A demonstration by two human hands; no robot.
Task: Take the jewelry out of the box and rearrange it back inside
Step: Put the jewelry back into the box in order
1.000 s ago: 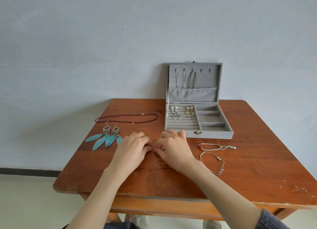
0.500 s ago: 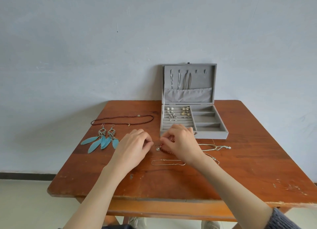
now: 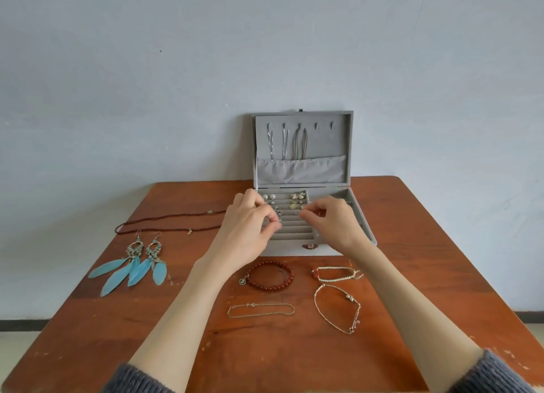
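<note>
both hands, left hand [image 3: 245, 227] and right hand [image 3: 334, 222], pinch-curled over jewelry box [image 3: 303, 148]; any held item can't be told.

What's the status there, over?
Both hands, left and right, pinched over the open jewelry box ring rows. Grip contents unclear. Four bracelets out; nothing blocking.

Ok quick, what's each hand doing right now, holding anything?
Left hand: fingers pinched over the jewelry box slots; contents cannot be told.
Right hand: same, pinched, contents unclear.
</note>
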